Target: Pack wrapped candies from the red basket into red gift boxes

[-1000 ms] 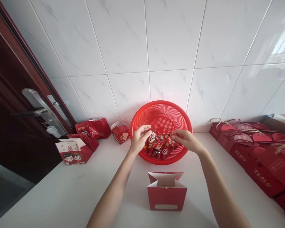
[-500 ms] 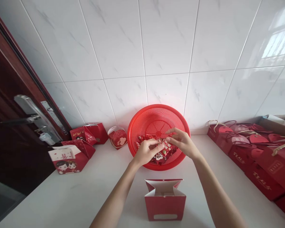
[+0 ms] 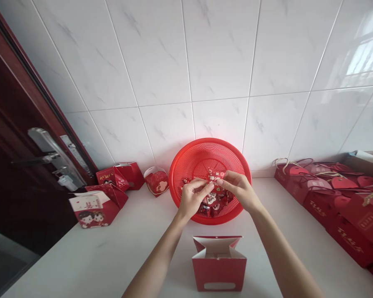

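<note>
Both hands pinch a small red printed candy packet (image 3: pixel 216 175) above a red plastic basket (image 3: pixel 210 141). My left hand (image 3: pixel 192 198) grips its left lower side between thumb and fingers. On the packet's right side, my right hand (image 3: pixel 240 189) closes thumb and fingertips. Several wrapped candies (image 3: pixel 216 207) lie in the bottom of the basket, partly hidden by the hands. Between my forearms, a red paper box (image 3: pixel 219 273) stands upright on the white surface with its top open.
Several red gift boxes (image 3: pixel 96 213) stand at the left, near a dark door (image 3: pixel 15 186) with a metal handle. A small red box (image 3: pixel 156 181) sits beside the basket. Rows of red boxes with rope handles (image 3: pixel 338 207) fill the right side. A tiled wall (image 3: pixel 161 74) rises behind.
The red packet has come up from among the candies and now stands more upright between both hands. My right fingers have closed in on it. The view has shifted slightly.
</note>
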